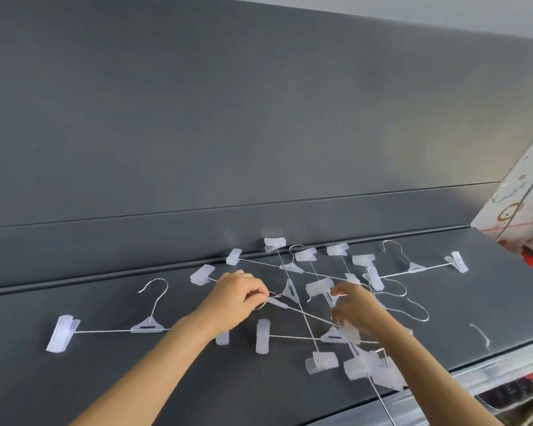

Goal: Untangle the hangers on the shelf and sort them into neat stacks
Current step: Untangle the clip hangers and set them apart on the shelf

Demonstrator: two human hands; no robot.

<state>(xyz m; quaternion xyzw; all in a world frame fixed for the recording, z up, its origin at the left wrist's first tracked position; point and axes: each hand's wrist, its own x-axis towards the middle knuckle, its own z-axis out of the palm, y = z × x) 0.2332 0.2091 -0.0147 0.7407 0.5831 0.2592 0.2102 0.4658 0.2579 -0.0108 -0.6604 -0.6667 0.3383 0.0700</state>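
A matt dark grey back panel (pixel 228 103) rose behind the dark grey shelf (pixel 74 379), with a long stepped ledge (pixel 105 241) of the same colour running between them. A strip of pale wall (pixel 474 10) showed above at the upper right. A white box (pixel 517 204) printed with small cartoon figures stood at the shelf's right end, and a clear plastic strip (pixel 474 376) edged the front, all under soft, even light.

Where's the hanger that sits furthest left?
In the head view, the leftmost hanger lies flat on the dark shelf, left of the tangled pile, its right end hidden under the left forearm.
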